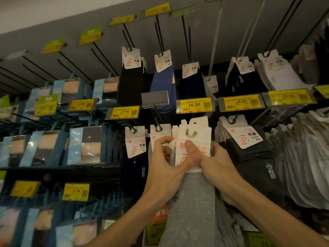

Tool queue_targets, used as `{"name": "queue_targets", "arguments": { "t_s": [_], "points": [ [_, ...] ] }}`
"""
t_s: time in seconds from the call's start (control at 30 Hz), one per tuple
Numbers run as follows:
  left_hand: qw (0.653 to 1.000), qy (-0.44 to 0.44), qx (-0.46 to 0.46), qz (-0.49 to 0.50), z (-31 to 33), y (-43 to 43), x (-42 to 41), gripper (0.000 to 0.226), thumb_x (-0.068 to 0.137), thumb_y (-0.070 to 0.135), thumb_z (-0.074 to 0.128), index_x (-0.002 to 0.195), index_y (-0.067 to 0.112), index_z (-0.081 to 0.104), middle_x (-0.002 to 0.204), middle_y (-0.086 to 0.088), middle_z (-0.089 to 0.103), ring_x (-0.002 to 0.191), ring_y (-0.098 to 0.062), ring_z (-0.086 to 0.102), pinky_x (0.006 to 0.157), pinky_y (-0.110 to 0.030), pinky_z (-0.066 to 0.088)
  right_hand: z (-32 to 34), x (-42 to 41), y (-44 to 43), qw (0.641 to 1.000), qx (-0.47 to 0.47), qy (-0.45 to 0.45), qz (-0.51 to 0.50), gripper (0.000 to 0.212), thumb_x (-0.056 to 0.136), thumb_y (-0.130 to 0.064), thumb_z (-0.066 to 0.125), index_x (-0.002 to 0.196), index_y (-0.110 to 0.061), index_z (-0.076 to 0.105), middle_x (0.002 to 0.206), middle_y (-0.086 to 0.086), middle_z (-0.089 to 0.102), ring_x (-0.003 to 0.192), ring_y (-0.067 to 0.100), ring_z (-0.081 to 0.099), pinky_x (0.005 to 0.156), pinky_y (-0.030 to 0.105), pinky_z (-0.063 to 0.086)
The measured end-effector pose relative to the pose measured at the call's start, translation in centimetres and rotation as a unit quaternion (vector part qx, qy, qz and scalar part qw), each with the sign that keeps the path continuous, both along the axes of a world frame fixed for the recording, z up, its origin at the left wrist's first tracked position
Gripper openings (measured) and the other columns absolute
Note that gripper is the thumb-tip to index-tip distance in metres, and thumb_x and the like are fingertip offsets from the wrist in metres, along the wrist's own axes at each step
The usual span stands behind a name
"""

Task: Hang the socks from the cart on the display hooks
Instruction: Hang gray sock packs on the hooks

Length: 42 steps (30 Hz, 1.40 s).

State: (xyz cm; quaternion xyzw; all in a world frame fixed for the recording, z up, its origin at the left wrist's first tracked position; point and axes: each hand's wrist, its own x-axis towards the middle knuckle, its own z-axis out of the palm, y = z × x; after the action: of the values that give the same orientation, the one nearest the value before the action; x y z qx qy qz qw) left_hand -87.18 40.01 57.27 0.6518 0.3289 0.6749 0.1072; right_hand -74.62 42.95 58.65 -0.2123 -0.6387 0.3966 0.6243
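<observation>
Socks (192,202), grey, in a bundle, are between the two hands, raised to the rack; the fabric hangs down between the wrists. Their white cards (199,138) stand fanned above the fingers, slotted tops uppermost, probably so the slots can be lined up and slid onto one hook together. Whether any slot is already on a hook I cannot tell, since the cards hide what lies behind them.

The left hand (163,161) is at the cards' left edge with its fingers curled in, pinching the stack. The right hand (219,163) wraps the right edge, its fingers gone behind the cards. A thumb (191,148) lies pressed flat across the front card, squeezing the stack so it does not splay; which hand it belongs to is not clear. Neither hand is spread.

Just above the left fingers a hook (158,126) already carries one card. Straight above both hands a yellow price tag (195,105) reads 16.90. Right of the right hand hang dark socks (252,157), nearly touching it. Left of the left hand, a navy pair (135,166), then blue boxes (85,145) further off. No cart is in view.
</observation>
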Motion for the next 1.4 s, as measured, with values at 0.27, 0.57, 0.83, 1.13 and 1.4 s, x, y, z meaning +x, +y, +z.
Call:
{"name": "queue_targets", "arguments": {
  "t_s": [0.27, 0.57, 0.83, 1.13, 1.4],
  "points": [
    [0.998, -0.054, 0.027, -0.009, 0.3, 0.1, -1.5, 0.047, 0.07, 0.04, 0.071, 0.113, 0.025, 0.06, 0.097, 0.021, 0.072, 0.091, -0.001, 0.07, 0.071, -0.017, 0.056, -0.3, -0.8, -0.5, 0.998, -0.023, 0.016, 0.056, 0.061, 0.067, -0.06, 0.06, 0.119, -0.028, 0.061, 0.089, -0.01, 0.078, 0.082, 0.006, 0.075, 0.06, 0.017, 0.056],
    [0.982, -0.16, -0.076, -0.067, 1.6, 1.2, -4.2, 0.036, 0.087, 0.021, 0.071, 0.12, 0.022, 0.055, 0.09, 0.003, 0.077, 0.083, -0.014, 0.075, 0.062, -0.024, 0.059, -0.5, -0.9, 1.2, 0.998, -0.027, 0.049, 0.001, 0.038, 0.078, -0.03, 0.078, 0.112, -0.021, 0.066, 0.092, -0.006, 0.078, 0.083, 0.009, 0.075, 0.065, 0.023, 0.058],
    [0.993, -0.109, -0.039, 0.006, 4.4, 4.0, -6.2, 0.043, 0.095, 0.016, 0.065, 0.13, 0.036, 0.05, 0.114, -0.001, 0.064, 0.084, -0.009, 0.073, 0.064, -0.024, 0.059, -0.1, -0.3, 2.5, 0.996, 0.013, 0.026, -0.086, 0.037, 0.078, -0.034, 0.08, 0.11, -0.022, 0.064, 0.095, -0.007, 0.077, 0.084, 0.006, 0.074, 0.073, 0.026, 0.057],
    [0.992, -0.015, 0.092, 0.09, 3.9, 5.6, -6.4, 0.034, 0.096, 0.012, 0.06, 0.127, 0.026, 0.059, 0.114, 0.014, 0.059, 0.091, 0.006, 0.066, 0.066, -0.014, 0.055, -0.2, 0.1, 2.7, 0.996, 0.032, 0.012, -0.084, 0.033, 0.078, -0.034, 0.08, 0.105, -0.027, 0.062, 0.093, -0.011, 0.076, 0.082, -0.001, 0.072, 0.064, 0.015, 0.053],
    [0.992, 0.011, 0.057, 0.112, 5.8, 7.0, -7.2, 0.039, 0.098, 0.017, 0.061, 0.135, 0.026, 0.056, 0.106, 0.019, 0.058, 0.086, 0.003, 0.067, 0.065, -0.01, 0.052, 0.0, 0.0, 2.8, 0.995, 0.039, 0.005, -0.092, 0.037, 0.078, -0.035, 0.08, 0.108, -0.025, 0.062, 0.096, -0.009, 0.077, 0.084, 0.002, 0.073, 0.072, 0.022, 0.056]
  ]
}}
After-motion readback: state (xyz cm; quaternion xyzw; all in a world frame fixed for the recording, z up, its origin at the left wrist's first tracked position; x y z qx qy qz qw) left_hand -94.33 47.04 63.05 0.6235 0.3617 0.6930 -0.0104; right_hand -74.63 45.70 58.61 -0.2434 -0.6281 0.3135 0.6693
